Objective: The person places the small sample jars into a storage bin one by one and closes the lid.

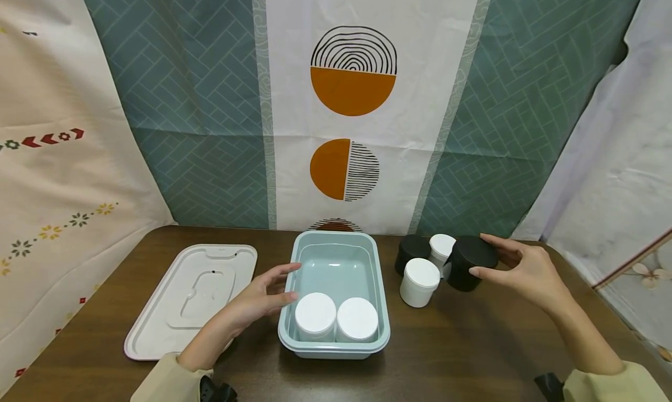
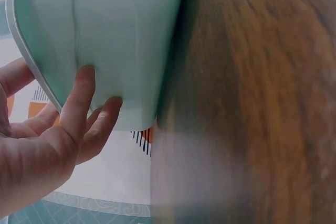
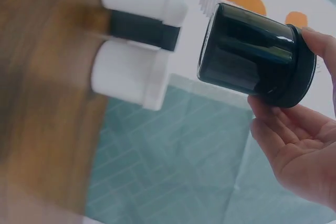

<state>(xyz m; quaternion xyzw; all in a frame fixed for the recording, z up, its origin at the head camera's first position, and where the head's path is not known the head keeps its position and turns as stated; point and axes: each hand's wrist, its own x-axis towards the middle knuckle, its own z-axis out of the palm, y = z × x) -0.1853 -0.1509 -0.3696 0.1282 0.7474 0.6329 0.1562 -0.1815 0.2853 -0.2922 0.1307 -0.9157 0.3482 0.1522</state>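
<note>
My left hand (image 1: 264,288) holds the left side of a light blue plastic tub (image 1: 380,297). Its thumb and index finger reach over the rim, while other fingers (image 2: 107,124) lie against the outer wall. Two white lidded jars (image 1: 315,314) stand side by side in the tub's near end. At the right, my right hand (image 1: 525,269) grips a glossy black jar (image 3: 252,51) by its lid, thumb on one side and fingers on the other. In the right wrist view this jar is off the table and tilted.
Left of the tub lies a white lid (image 1: 157,326) on the brown wooden table (image 1: 425,361). Between the tub and my right hand stand a white jar (image 1: 419,285), another white jar (image 1: 442,245) and a black jar (image 1: 412,251). Patterned cloth (image 1: 199,98) hangs behind the table.
</note>
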